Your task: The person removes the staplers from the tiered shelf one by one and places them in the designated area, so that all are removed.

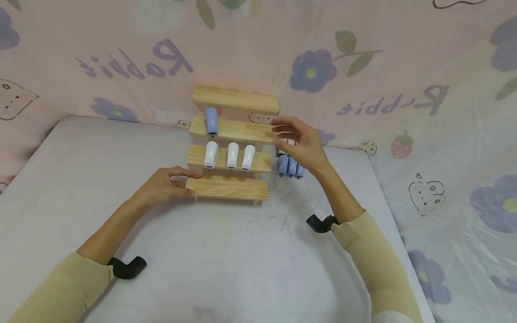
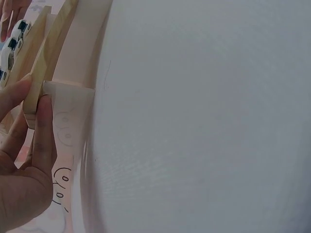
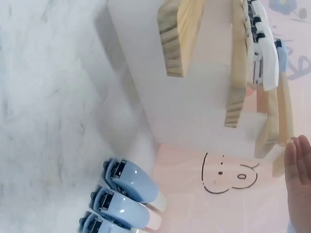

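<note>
A wooden shelf rack point(image 1: 234, 187) with stepped boards stands at the back of the table. My left hand point(image 1: 159, 189) pinches the left end of its lowest board, thumb and fingers on opposite faces in the left wrist view. On the second board up sit three white staplers point(image 1: 232, 155), side by side. One blue stapler point(image 1: 211, 121) rests toward the left of the board above. Beside the right ends of the upper boards, my right hand point(image 1: 304, 146) has loosely bent fingers and holds nothing; whether it touches the wood I cannot tell.
Several more staplers, three blue ones point(image 3: 119, 208) in front, stand on the white table point(image 1: 226, 260) right of the rack, below my right hand. A patterned cloth point(image 1: 250, 49) hangs close behind the rack. Both wrists carry black mounts point(image 1: 127, 268).
</note>
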`<state>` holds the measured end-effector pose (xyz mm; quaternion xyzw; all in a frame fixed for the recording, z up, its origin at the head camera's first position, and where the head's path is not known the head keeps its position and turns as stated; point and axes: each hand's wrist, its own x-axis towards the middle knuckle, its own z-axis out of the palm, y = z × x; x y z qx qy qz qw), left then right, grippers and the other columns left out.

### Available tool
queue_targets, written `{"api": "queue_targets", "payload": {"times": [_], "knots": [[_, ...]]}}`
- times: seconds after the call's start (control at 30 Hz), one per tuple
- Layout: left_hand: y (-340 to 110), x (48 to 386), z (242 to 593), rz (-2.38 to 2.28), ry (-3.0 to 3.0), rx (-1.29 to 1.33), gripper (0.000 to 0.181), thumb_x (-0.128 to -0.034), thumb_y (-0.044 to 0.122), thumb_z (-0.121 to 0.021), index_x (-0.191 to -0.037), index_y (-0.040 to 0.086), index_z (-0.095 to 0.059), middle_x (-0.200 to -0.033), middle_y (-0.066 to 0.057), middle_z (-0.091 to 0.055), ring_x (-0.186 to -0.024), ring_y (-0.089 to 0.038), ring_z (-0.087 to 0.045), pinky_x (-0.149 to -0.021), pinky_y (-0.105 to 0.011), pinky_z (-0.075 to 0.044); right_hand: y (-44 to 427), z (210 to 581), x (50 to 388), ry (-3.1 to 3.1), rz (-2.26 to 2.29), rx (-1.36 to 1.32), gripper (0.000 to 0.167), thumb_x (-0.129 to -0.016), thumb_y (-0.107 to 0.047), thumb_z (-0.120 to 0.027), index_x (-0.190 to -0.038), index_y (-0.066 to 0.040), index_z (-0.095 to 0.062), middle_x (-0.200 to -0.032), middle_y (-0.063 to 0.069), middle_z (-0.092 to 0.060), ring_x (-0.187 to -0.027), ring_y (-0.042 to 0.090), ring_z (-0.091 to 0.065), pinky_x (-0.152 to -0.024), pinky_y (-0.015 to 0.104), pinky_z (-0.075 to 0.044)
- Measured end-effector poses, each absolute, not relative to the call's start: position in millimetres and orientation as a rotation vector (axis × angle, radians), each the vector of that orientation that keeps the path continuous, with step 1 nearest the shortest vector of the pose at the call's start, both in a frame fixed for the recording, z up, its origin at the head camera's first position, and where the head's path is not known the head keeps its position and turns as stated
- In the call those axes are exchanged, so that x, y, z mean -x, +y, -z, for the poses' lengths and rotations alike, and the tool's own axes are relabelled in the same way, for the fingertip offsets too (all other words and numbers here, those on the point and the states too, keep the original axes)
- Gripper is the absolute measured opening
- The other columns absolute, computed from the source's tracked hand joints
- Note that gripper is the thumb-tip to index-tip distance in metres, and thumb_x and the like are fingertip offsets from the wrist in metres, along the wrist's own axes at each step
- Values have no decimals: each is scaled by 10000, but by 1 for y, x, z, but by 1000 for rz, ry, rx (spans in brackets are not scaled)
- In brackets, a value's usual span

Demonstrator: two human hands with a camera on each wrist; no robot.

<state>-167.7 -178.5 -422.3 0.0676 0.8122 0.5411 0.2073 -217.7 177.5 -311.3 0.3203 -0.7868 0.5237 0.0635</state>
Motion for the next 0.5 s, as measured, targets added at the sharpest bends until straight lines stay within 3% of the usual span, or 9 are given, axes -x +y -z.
{"api": "queue_targets", "payload": {"times": [0.2,0.5], "knots": [[-179,168,424,-1512,2242,-195,540,-783,219,-851,-1282,131,-663,-1526,-94,-408,-1214,-367,-560,-948,-443,-435,164,310,216,-2416,-1549,-996,458,-848,143,-689,-1282,144,-543,-1248,306,-580,-1130,451,-577,-959,519,-466],[-179,169,422,-1524,2246,-183,535,-785,227,-852,-1278,133,-667,-1538,-94,-394,-1274,-423,-501,-999,-510,-407,140,310,230,-2463,-1594,-1021,487,-878,85,-693,-1340,73,-539,-1304,258,-578,-1182,382,-578,-1001,425,-463]]}}
